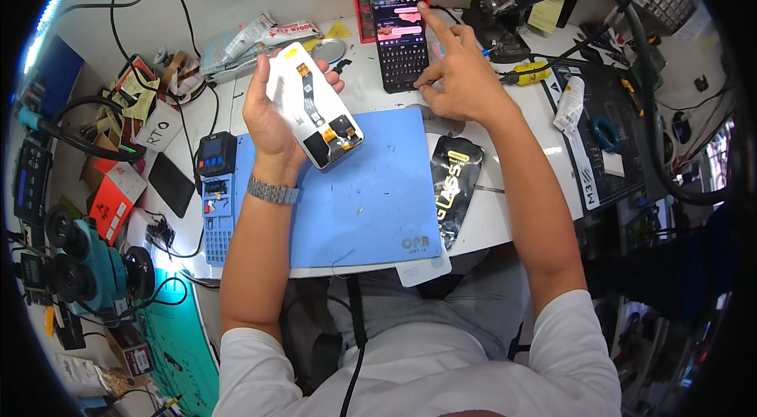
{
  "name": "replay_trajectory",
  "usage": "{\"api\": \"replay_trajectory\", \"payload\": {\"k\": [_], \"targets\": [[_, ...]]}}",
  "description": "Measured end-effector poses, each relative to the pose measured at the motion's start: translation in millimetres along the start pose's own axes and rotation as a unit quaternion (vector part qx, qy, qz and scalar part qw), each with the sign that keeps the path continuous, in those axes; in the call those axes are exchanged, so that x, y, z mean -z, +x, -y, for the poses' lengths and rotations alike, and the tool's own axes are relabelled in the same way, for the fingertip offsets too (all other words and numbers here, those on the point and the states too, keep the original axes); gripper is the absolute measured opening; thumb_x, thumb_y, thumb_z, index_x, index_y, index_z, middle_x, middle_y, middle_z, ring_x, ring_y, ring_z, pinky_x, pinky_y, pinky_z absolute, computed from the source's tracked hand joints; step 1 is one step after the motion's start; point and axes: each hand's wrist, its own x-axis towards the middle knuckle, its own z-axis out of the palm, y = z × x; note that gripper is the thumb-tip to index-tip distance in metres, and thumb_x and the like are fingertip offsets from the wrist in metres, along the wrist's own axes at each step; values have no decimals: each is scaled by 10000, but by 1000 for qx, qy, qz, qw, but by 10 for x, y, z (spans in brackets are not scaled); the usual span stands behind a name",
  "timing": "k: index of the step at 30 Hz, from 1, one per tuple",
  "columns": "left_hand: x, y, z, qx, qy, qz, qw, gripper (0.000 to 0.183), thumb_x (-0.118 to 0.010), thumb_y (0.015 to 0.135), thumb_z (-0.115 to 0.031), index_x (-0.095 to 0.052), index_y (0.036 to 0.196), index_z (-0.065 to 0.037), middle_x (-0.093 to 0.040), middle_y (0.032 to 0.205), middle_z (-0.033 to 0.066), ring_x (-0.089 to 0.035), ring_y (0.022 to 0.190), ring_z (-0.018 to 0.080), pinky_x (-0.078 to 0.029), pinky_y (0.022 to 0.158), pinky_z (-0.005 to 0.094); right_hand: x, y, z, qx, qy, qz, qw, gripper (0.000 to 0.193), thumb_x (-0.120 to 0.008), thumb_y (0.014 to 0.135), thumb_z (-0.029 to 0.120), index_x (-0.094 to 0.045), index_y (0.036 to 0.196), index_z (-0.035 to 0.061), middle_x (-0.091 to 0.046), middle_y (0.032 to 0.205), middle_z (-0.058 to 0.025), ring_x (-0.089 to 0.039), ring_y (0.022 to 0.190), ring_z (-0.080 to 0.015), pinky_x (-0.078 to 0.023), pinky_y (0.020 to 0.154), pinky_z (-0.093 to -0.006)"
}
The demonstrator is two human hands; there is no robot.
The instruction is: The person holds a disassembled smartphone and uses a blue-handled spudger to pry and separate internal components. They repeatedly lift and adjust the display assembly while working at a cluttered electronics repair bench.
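Note:
My left hand [272,121] is closed around a phone screen assembly [293,102], held tilted above the blue mat. Its white back faces up, with a dark ribbon cable, orange connectors and a black lower part showing. My right hand [465,74] is at a black smartphone [397,70] that leans upright against a red holder [363,19]. The index finger reaches the upper right of the lit screen, and the thumb is at the lower right edge. The fingers are spread, not wrapped round the phone. A chat with a keyboard shows on the screen.
The blue work mat [363,196] lies before me, a blue parts tray [217,204] at its left. On its right is a black pouch [459,180]. A teal microscope [91,267] stands at left. A thick black hose [643,46] arches over the right side.

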Motion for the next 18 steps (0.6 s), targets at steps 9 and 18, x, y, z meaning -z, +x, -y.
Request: {"api": "replay_trajectory", "payload": {"k": [9,18], "targets": [[-28,18,-3,-3,-11,-1,1000,585,-481,1094,-556,-559,1307,-17,-707,1075,240,-774,941,344,-664,887,494,22,13,-9,-4,-21,-11,1000,198,-807,732,117,-901,904,143,-295,1783,35,-464,1411,-359,-584,1050,-457],[28,19,-12,-4,3,8,1000,667,-450,1106,-552,-514,1396,46,-705,1151,280,-778,990,356,-660,942,504,48,5,41,-3,-24,-20,1000,213,-796,714,100,-900,894,147,-327,1771,26,-462,1424,-359,-598,1023,-444]]}}
